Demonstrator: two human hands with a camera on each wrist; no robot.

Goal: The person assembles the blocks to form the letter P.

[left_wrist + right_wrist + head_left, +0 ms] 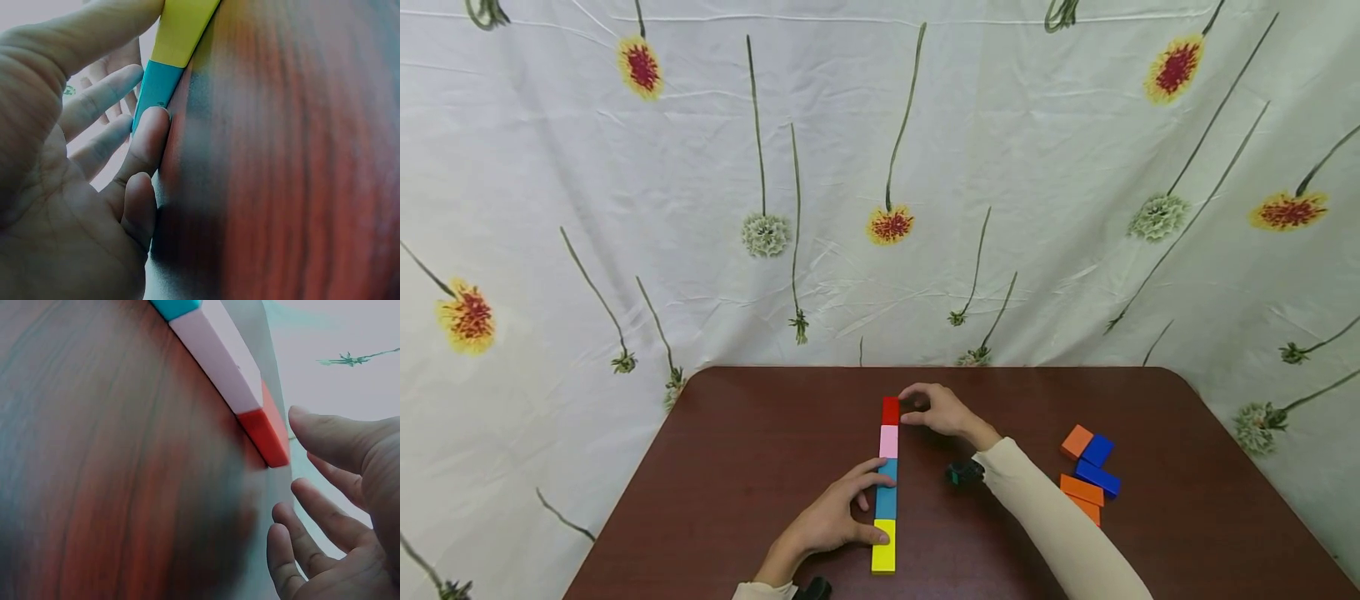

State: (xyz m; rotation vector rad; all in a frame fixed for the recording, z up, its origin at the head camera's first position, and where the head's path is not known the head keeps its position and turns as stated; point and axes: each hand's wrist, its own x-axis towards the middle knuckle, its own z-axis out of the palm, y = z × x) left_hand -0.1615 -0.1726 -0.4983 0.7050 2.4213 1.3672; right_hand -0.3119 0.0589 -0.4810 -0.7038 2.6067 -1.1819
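Observation:
Blocks lie end to end in a straight row on the table: a red block [891, 411] at the far end, then a pink block [889, 442], light-blue blocks [887, 502] and a yellow block [883, 560] nearest me. My left hand [831, 517] lies at the row's left side, fingers over the light-blue part and thumb on the yellow block, without gripping either. Beside the red block is my right hand [947, 412], fingers spread and loosely bent, holding nothing. In the right wrist view its thumb [325, 434] appears slightly apart from the red block.
On the right of the dark brown table [760, 425] lies a loose group of orange blocks [1081, 490] and dark-blue blocks [1097, 478], near my right sleeve [1060, 525]. A white flowered cloth [835, 275] hangs behind the table's far edge.

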